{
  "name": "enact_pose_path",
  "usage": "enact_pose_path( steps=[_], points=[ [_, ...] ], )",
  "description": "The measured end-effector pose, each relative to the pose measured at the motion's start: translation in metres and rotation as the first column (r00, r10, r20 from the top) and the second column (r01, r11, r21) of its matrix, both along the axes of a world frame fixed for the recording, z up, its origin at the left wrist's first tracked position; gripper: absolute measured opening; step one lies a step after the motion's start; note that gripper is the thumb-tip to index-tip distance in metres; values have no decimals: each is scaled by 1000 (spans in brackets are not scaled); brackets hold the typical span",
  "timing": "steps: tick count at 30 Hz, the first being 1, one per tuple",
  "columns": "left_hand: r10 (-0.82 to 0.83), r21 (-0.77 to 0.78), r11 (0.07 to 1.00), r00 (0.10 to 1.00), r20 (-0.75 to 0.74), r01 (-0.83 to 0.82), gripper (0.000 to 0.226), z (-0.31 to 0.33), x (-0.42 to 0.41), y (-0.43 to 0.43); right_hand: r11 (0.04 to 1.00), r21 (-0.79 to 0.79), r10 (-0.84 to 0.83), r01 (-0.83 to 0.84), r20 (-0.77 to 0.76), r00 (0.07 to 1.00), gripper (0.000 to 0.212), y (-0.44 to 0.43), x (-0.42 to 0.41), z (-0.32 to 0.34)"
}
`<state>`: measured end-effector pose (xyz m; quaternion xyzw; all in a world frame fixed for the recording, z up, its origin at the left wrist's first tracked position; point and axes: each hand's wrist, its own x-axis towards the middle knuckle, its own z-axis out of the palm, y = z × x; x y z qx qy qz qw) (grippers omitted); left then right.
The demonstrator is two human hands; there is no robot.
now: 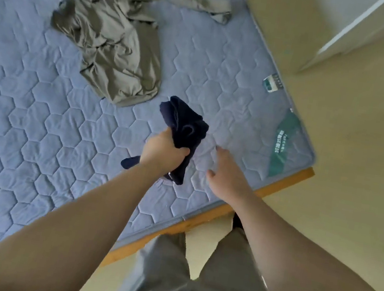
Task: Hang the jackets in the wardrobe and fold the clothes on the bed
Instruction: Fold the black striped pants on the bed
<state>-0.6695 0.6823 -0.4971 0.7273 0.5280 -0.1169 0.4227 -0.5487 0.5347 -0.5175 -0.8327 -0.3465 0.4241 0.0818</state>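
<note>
Mattress [35, 132] quilted blue, wood frame [289, 180], pale floor [359, 173]

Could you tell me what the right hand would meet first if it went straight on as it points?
Probably the bare mattress beside the dark garment in the left hand; the right hand might brush that garment, as depth is unclear.

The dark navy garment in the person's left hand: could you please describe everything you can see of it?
The dark navy garment is soft, matte cloth, crumpled into a bundle. The left hand grips it around its middle. A bunched part rises above the fist and loose ends hang below the wrist, over the quilted blue mattress near its corner. The right hand is beside it, not touching.
</note>
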Motion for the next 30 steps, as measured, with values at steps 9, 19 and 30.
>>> enact_pose_path(
  steps=[9,19,30],
  points=[
    [-612,232,715,751,-248,660,28,147,196,-120,927,375,-96,-9,260,961,117,-104,173,145],
    [88,-13,996,939,333,-89,36,222,379,-205,893,397,-286,212,135,949,72,-233,377,226],
    [783,-517,607,339,522,-603,40,219,571,-158,880,298,-314,369,-218,924,32,-149,540,230]
  ],
)
